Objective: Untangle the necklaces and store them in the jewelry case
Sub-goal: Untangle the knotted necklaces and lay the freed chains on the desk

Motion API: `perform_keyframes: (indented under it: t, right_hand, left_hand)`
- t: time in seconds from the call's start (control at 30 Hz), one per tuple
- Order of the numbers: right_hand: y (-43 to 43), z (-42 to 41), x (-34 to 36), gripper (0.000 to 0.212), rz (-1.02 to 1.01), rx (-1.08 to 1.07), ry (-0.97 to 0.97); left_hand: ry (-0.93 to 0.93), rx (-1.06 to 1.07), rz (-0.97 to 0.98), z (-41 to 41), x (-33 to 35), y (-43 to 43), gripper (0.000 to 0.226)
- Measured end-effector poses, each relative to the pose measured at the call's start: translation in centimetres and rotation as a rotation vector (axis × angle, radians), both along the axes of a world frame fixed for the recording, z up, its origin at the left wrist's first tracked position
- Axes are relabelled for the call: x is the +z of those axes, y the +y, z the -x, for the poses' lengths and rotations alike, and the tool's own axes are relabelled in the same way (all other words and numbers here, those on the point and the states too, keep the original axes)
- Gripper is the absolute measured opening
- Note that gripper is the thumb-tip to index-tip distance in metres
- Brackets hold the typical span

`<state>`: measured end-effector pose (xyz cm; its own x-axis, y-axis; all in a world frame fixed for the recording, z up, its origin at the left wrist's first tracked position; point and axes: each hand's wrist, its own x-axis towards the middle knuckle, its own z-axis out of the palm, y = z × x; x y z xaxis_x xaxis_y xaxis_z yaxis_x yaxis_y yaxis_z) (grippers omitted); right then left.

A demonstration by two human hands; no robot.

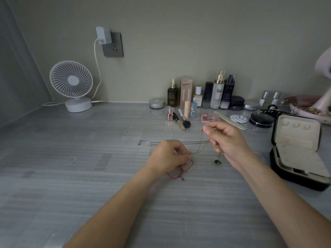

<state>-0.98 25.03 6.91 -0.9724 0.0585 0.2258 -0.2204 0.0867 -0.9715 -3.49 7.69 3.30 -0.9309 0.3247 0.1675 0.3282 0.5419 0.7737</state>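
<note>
Midway across the bench (pixel 89 158), left hand (pixel 167 156) and right hand (pixel 226 140) each pinch the light, limp, snag-prone silver chains (pixel 195 142), best gripped close to where they cross; the open jewelry case (pixel 297 140) lies at three o'clock.

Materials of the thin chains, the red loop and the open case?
Chains: fine metal, silvery, glinting links. Red cord: likely thread or string, matte, lying limp. Jewelry case: black shell, possibly faux leather; cream lining looks velvety, too dim to confirm.

Left hand (pixel 165 156), right hand (pixel 226 138): bare, forearms bare; nails seemingly short.
</note>
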Motion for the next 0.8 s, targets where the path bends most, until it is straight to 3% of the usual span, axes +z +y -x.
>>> perform_keyframes:
  t: [0.17,0.57,0.67,0.8]
  right_hand:
    - [-0.5,0.4,-1.1,0.007,-0.299,0.019,-0.042]
    - [0.2,0.9,-1.4,0.013,-0.285,-0.180,-0.014]
    - [0.4,0.9,-1.4,0.014,-0.286,-0.219,-0.006]
    - [0.6,1.0,-1.3,0.014,-0.286,-0.267,0.022]
  left_hand:
    - [-0.033,-0.026,-0.153,-0.1,1.1,-0.3,0.019]
    - [-0.265,-0.052,-0.464,-0.7,2.3,-0.5,0.020]
    - [-0.265,-0.032,-0.441,-0.4,2.1,-0.6,0.015]
    - [-0.207,0.034,-0.251,0.0,1.4,-0.8,0.009]
